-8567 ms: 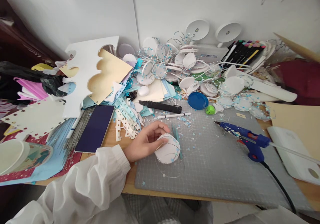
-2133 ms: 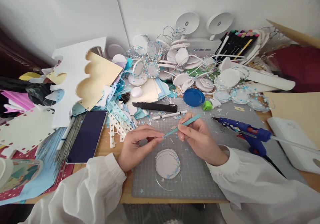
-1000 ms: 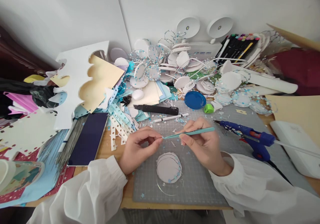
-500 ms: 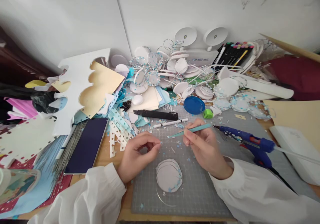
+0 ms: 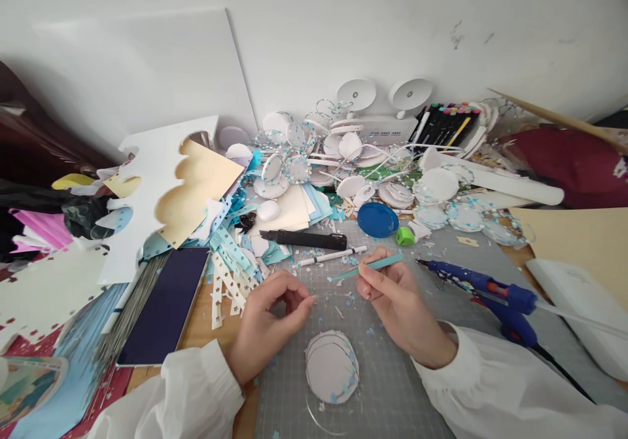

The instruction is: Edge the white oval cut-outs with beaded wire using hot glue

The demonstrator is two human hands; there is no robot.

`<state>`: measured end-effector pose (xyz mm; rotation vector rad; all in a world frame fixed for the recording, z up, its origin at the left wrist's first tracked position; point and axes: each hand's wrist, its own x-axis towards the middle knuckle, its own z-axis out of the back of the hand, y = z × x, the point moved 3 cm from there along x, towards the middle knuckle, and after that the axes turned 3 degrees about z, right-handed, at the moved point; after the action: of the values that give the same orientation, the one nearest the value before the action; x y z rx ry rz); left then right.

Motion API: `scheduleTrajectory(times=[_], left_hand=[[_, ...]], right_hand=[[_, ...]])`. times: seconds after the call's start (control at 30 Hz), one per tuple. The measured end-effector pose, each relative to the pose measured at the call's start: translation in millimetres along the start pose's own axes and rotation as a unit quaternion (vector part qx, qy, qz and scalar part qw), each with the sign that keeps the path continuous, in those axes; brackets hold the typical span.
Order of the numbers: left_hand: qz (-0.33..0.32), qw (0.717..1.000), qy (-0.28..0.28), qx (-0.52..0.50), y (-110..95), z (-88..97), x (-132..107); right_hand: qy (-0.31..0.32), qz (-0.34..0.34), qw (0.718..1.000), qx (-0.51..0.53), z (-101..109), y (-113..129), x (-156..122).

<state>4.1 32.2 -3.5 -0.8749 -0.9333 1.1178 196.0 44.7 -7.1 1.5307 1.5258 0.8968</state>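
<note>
While the right hand (image 5: 396, 301) pinches teal tweezers (image 5: 385, 262), the left hand (image 5: 267, 318) pinches together. Both curl behind the white disc (image 5: 330, 366).

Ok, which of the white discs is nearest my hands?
The lone white disc on the grey cutting mat, between your left hand and right hand and closer to you; the other discs are piled farther back.

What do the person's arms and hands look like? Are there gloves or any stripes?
Both arms wear loose, creased white sleeves, with cuffs at the wrists. I see no stripes or pictures on them. The left hand and right hand are bare: no gloves, and no rings that I can see.
</note>
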Motion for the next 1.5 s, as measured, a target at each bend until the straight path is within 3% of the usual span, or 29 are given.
scheduleTrajectory(times=[0.17, 0.33, 0.5, 0.93, 1.17, 1.5], left_hand=[[-0.002, 1.0, 0.002, -0.017, -0.3, 0.1, -0.2], [-0.022, 0.998, 0.016, -0.058, -2.2, -0.2, -0.9], [-0.038, 0.998, 0.02, -0.034, -4.0, 0.2, -2.5], [-0.058, 0.998, 0.023, -0.023, -7.0, 1.4, -3.2], [-0.004, 0.998, 0.024, -0.058, -5.7, 3.4, -3.3], [0.028, 0.996, 0.038, -0.078, 1.5, -1.1, -5.4]], right_hand=[[0.01, 0.001, 1.0, -0.005, -1.2, -1.7, -0.9], [0.064, 0.026, 0.996, -0.052, -2.9, -5.6, -4.4], [0.111, 0.033, 0.99, -0.077, -4.1, -10.0, -6.8], [0.109, 0.053, 0.989, -0.085, -7.7, -8.3, -8.3], [0.073, 0.062, 0.992, -0.077, -2.2, -11.1, -5.9], [0.088, 0.069, 0.99, -0.087, 0.0, -14.5, -6.9]])
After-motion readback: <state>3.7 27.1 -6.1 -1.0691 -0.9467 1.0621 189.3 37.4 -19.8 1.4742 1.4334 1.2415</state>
